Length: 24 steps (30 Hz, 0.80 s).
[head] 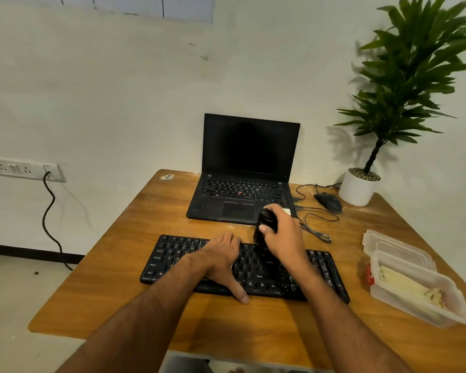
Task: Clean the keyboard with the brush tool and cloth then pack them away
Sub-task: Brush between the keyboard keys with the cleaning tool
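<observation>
On the wooden desk (253, 324) our keyboard (256, 267) lay with its long axis left to right, our left hand (221, 254) spread flat on its middle keys, while our right hand (283, 235) gripped the upright black brush tool (264, 227) just above its far edge.

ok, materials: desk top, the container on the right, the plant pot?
Desk top: looks like wood or wood-look laminate, semi-gloss; visible grain, soft glare.
Container: translucent plastic, frosted; contents show through the walls, lid beside it matches.
Plant pot: smooth matte white, ceramic or plastic; cannot tell which.
</observation>
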Motion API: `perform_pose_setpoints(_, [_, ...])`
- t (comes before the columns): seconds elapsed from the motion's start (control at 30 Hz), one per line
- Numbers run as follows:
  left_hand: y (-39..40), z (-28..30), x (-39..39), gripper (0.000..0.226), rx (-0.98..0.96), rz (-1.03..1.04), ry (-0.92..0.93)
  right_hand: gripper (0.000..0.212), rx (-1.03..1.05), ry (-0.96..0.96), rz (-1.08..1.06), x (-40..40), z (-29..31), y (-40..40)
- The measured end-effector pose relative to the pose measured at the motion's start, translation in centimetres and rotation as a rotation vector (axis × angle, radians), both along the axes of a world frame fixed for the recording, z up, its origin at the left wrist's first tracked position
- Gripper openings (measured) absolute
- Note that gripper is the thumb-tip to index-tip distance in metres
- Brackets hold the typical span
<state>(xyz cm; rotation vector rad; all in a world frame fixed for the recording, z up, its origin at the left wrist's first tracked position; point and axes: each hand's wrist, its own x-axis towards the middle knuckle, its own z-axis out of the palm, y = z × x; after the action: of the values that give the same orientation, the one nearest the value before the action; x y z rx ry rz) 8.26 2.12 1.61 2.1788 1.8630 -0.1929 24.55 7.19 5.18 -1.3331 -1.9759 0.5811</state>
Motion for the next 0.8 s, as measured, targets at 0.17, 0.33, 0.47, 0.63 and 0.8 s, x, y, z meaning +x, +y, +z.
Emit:
perform_pose_setpoints(0.17, [0.0, 0.2, 0.1, 0.124, 0.003, 0.0, -0.007, 0.037, -0.058, -0.048, 0.179, -0.1, 0.2, 0.0])
perform_pose_setpoints(0.33, [-0.1, 0.2, 0.1, 0.123, 0.014, -0.011, 0.002, 0.039, -0.062, 0.007, 0.219, -0.1, -0.2, -0.4])
perform_pose_setpoints(0.47, [0.1, 0.1, -0.1, 0.122, 0.014, -0.005, -0.034, 0.036, -0.096, -0.041, 0.286, 0.8, -0.9, -1.6])
perform_pose_setpoints(0.63, [0.3, -0.3, -0.3, 0.119, 0.004, 0.005, -0.045, 0.036, -0.148, -0.088, 0.348, 2.0, 0.6, -1.6])
perform_pose_setpoints(0.8, [0.3, -0.4, -0.4, 0.129, -0.004, 0.011, -0.067, 0.04, -0.109, -0.035, 0.33, 1.1, -0.4, -3.1])
